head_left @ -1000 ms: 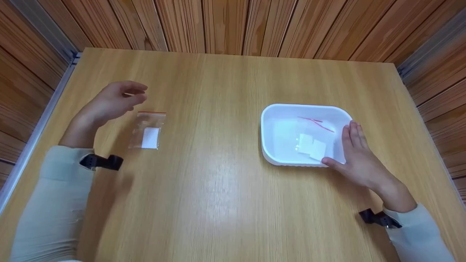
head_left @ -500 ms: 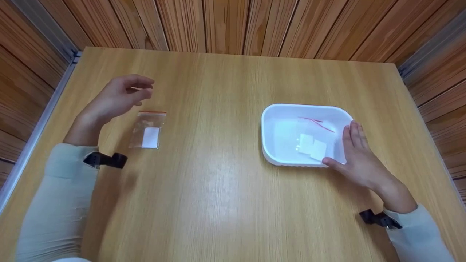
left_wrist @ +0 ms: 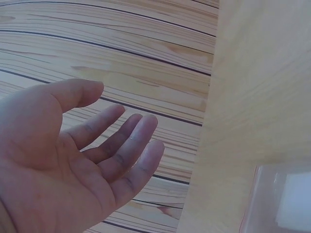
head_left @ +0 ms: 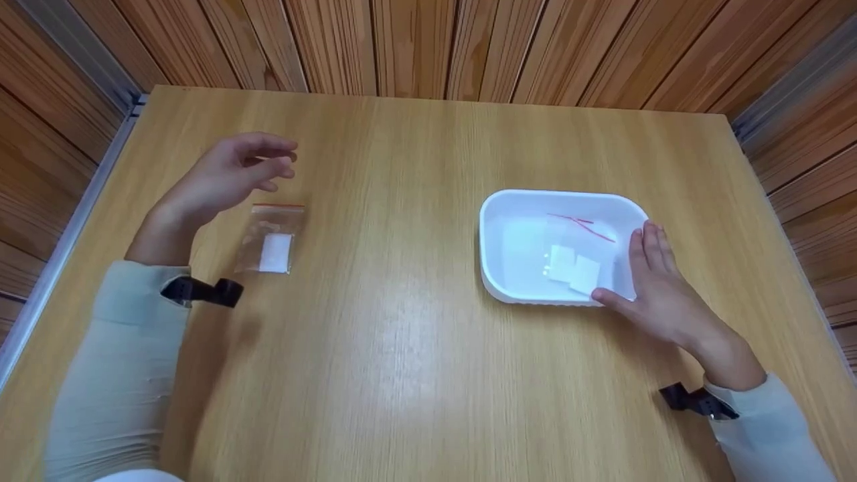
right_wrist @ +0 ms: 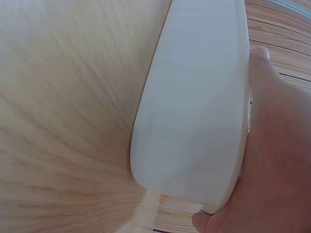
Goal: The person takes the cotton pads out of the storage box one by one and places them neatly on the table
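My left hand [head_left: 231,169] hovers above the table in the head view, fingers loosely bent and holding nothing; the left wrist view shows its bare palm. Just below it on the table lies a clear zip bag [head_left: 258,234] with a red strip along its top and a white rectangle [head_left: 275,253] inside. My right hand [head_left: 659,291] rests on the right end of a white plastic tub [head_left: 491,258], thumb at the near rim and fingers laid along the right side. Inside the tub lie small clear bags with white rectangles [head_left: 584,273] and red strips [head_left: 592,232], partly overlapping.
A light wood table [head_left: 395,321] spans the view, with wood-plank walls [head_left: 408,47] behind and at both sides. The edge of a white round thing [head_left: 139,476] shows at the bottom left. Each wrist wears a black camera mount [head_left: 214,292].
My left hand has drifted away from me and to the right, above the zip bag's red strip. The right hand and the tub stay in place.
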`<state>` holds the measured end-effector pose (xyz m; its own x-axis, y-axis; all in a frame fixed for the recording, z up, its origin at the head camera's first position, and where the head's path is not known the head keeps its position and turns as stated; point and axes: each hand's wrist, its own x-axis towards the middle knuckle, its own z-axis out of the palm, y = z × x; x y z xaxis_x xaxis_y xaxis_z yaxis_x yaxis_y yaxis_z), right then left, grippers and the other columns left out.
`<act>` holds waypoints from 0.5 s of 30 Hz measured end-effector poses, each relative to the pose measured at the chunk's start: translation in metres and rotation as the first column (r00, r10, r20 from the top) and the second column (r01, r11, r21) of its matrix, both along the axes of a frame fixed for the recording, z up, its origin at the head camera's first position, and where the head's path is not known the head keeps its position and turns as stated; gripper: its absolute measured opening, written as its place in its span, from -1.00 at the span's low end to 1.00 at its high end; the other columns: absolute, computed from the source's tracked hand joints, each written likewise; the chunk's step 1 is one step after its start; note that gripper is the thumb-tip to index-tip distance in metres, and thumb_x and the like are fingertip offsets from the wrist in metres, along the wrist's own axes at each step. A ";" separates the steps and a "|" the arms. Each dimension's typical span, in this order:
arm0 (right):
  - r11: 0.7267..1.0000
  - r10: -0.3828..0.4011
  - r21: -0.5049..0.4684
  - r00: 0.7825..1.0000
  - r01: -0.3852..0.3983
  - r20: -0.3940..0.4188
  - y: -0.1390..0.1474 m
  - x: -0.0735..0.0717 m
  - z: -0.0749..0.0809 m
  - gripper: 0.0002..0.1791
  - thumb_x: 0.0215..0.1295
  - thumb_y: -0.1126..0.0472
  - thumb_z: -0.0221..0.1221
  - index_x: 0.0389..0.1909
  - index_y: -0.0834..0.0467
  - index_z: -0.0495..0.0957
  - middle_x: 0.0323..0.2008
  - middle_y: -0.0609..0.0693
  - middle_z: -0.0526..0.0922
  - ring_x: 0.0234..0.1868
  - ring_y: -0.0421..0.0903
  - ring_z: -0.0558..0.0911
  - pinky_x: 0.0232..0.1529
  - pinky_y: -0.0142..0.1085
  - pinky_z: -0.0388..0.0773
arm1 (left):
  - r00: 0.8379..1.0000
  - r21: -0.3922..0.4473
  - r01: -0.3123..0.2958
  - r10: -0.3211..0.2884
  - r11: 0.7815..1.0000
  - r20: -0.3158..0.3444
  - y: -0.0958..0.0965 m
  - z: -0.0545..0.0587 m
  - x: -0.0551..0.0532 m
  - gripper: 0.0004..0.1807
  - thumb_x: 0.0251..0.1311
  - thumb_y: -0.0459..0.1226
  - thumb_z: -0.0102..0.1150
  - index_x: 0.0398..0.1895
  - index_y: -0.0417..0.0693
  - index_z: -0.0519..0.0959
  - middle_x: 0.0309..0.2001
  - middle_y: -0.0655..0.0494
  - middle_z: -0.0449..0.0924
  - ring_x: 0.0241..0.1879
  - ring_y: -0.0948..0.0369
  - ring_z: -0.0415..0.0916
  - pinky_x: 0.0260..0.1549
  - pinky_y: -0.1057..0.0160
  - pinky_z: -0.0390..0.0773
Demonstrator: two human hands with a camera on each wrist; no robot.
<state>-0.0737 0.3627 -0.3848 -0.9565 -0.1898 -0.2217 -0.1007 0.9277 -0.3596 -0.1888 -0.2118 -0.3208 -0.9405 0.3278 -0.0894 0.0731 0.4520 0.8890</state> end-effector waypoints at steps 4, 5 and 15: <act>1.000 -0.001 0.008 1.000 0.001 0.009 -0.001 0.000 0.001 0.32 0.35 -0.35 0.16 0.54 0.38 -0.51 0.55 0.27 -0.66 0.56 0.27 -0.53 0.35 0.43 -0.02 | 1.000 0.017 0.004 -0.005 1.000 0.003 0.003 0.000 -0.001 -0.51 0.54 -0.15 0.03 0.39 -0.24 0.40 0.25 -0.07 0.48 0.06 0.21 0.54 -0.09 0.41 0.61; 1.000 -0.001 0.009 1.000 0.001 0.010 -0.001 0.000 0.001 0.32 0.35 -0.35 0.16 0.54 0.38 -0.51 0.55 0.27 -0.66 0.56 0.27 -0.54 0.35 0.43 -0.03 | 1.000 0.022 0.006 -0.006 1.000 0.002 0.004 0.000 -0.001 -0.51 0.54 -0.16 0.03 0.39 -0.24 0.41 0.25 -0.07 0.48 0.06 0.20 0.55 -0.09 0.41 0.62; 1.000 0.003 0.020 1.000 -0.003 0.002 0.000 -0.001 0.002 0.32 0.34 -0.36 0.16 0.55 0.36 -0.50 0.56 0.24 -0.66 0.56 0.26 -0.54 0.35 0.42 -0.01 | 1.000 0.074 0.016 -0.017 0.997 0.015 0.015 -0.001 -0.005 -0.54 0.55 -0.18 0.02 0.37 -0.24 0.42 0.22 -0.07 0.49 0.07 0.17 0.55 -0.07 0.38 0.63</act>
